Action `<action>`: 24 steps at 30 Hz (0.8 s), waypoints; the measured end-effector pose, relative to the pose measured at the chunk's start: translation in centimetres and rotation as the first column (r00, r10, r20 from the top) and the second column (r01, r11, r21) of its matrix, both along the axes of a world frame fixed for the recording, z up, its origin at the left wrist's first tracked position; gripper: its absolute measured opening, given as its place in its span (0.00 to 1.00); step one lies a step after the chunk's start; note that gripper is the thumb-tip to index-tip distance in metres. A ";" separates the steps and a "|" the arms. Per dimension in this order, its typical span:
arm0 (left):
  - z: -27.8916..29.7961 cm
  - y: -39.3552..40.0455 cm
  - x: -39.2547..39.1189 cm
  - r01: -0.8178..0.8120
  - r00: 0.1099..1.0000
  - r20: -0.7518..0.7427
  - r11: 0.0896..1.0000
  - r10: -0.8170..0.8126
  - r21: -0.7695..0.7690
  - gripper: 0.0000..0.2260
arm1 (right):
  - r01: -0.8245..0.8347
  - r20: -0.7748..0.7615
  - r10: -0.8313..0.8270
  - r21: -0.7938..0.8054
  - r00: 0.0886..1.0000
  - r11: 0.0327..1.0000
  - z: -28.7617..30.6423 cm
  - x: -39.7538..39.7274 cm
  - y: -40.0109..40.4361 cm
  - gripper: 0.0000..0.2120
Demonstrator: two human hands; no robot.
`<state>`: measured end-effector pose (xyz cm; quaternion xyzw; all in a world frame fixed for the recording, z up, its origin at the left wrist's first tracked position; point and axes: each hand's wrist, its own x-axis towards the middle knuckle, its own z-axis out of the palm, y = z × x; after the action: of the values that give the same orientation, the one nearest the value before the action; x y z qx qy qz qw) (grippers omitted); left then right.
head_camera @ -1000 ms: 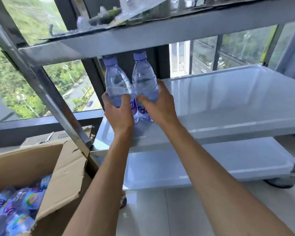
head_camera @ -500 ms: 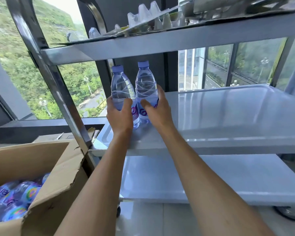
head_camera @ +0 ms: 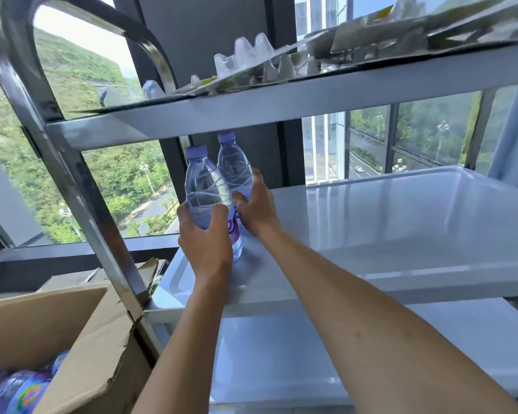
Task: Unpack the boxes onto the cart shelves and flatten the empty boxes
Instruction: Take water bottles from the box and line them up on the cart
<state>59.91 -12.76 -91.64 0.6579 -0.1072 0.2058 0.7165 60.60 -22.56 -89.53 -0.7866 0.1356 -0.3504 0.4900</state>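
Clear plastic is filling both my hands: my left hand (head_camera: 205, 240) is gripping the near bottle (head_camera: 205, 191) around its lower body, fingers curled across the front, and my right hand (head_camera: 254, 209) is wrapping the far bottle (head_camera: 234, 167) from the right side. Both bottles are standing upright, side by side and touching, at the left end of the middle shelf (head_camera: 401, 222) of the metal cart. I cannot tell whether their bases are resting on the shelf or hovering just above it. Flattened cardboard and clear plastic packaging (head_camera: 245, 55) are lying on the top shelf (head_camera: 281, 97). Below, the bottom shelf (head_camera: 281, 354) is showing between my forearms. At the lower left, just beside the cart's leg (head_camera: 81, 186), an open cardboard box (head_camera: 81, 348) is holding more bottles (head_camera: 21, 389) with colourful labels.
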 end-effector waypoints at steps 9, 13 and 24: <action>-0.2 -0.1 0.9 -0.062 0.996 0.070 0.997 0.059 0.042 0.16 | 0.047 0.014 -0.046 -0.019 0.999 0.999 -1.2 0.4 -0.6 0.34; 0.0 -0.8 2.0 -0.049 0.997 0.070 0.998 0.046 0.041 0.16 | 0.086 -0.027 -0.090 -0.130 0.996 0.988 -1.0 0.6 -1.0 0.36; 1.9 -2.9 7.9 0.096 0.992 -0.084 0.995 -0.098 -0.028 0.13 | 0.094 -0.007 -0.094 -0.034 0.996 0.995 -1.3 0.7 -1.9 0.30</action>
<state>67.84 -15.67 -89.70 0.6517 -0.1057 0.1438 0.7372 61.31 -24.44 -90.79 -0.7891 0.1687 -0.3718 0.4589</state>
